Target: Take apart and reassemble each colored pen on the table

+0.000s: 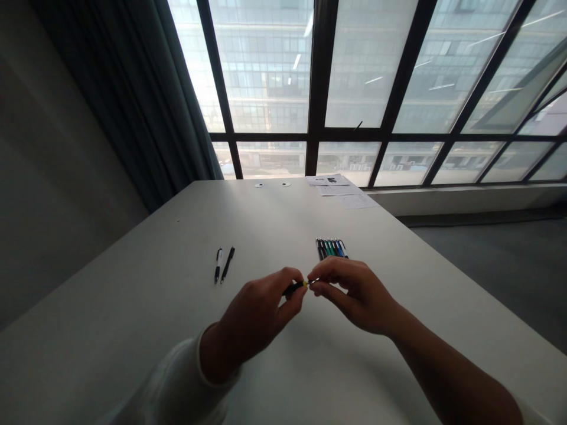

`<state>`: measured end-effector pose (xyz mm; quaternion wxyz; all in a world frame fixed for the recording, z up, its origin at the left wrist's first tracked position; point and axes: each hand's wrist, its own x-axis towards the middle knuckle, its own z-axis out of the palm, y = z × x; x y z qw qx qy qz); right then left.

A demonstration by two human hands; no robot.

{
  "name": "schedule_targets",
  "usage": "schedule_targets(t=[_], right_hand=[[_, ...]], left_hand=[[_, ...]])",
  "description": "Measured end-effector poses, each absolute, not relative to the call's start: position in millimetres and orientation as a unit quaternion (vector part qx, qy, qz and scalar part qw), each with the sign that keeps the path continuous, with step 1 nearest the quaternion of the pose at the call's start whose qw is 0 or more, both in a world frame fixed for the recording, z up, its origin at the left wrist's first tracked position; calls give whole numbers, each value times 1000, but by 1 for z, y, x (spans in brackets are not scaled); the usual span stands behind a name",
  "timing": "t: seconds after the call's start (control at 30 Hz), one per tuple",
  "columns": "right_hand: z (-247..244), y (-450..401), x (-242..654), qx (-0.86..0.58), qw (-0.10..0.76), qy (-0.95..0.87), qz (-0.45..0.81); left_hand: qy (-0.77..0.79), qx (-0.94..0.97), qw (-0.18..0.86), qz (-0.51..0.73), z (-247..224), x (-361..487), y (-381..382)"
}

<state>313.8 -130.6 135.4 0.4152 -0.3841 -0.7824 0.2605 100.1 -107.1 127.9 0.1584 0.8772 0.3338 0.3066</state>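
Above the white table, my left hand (261, 307) pinches a dark pen (293, 288) that shows a bit of yellow near its end. From the other side, the thumb and fingertips of my right hand (354, 292) close on a small shiny tip (313, 281) at that end of the pen. Whether this tip is joined to the pen or apart from it, I cannot tell. Just beyond my right hand lies a row of several pens (330, 248), partly hidden by its fingers. Left of my hands lie a white-and-black pen (218, 265) and a black pen (228, 264).
Papers (341, 190) lie at the far right of the table (177, 307). Two small white objects (259, 185) with dark spots sit near its far edge. Beyond it are large windows (266, 71) with dark frames and a dark curtain (133, 88).
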Motion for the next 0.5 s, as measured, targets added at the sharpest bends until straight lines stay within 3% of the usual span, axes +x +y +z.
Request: schedule_targets(t=[0.5], right_hand=[[134,-130,316,-378,438,-763,289]], left_hand=[[323,879,156,315,126,98,-106]])
